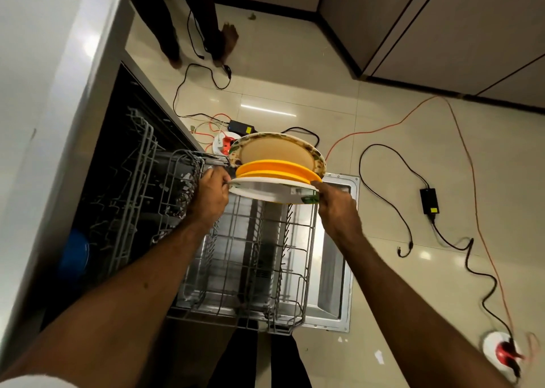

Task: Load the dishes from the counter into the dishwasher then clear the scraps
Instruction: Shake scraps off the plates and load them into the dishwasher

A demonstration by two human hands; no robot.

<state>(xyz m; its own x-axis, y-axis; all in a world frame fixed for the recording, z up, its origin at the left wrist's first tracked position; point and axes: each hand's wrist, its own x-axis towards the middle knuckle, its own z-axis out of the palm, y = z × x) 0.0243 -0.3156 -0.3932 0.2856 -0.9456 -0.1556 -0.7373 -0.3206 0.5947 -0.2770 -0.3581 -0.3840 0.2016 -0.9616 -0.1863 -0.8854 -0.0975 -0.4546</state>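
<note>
While your left hand [211, 193] and right hand [336, 208] grip the white plate [265, 191] by its edges, it hangs above the lower rack [250, 269]. Yellow plates [274, 168] stand just behind.

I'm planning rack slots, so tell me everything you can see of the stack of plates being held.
The stack of plates holds four, as far as shows: a large tan plate with a leafy patterned rim, two smaller yellow ones, and a white one with a green mark at its edge. They look like plastic. The stack is tilted, held above the pulled-out lower rack; the left hand and right hand grip opposite edges.
</note>
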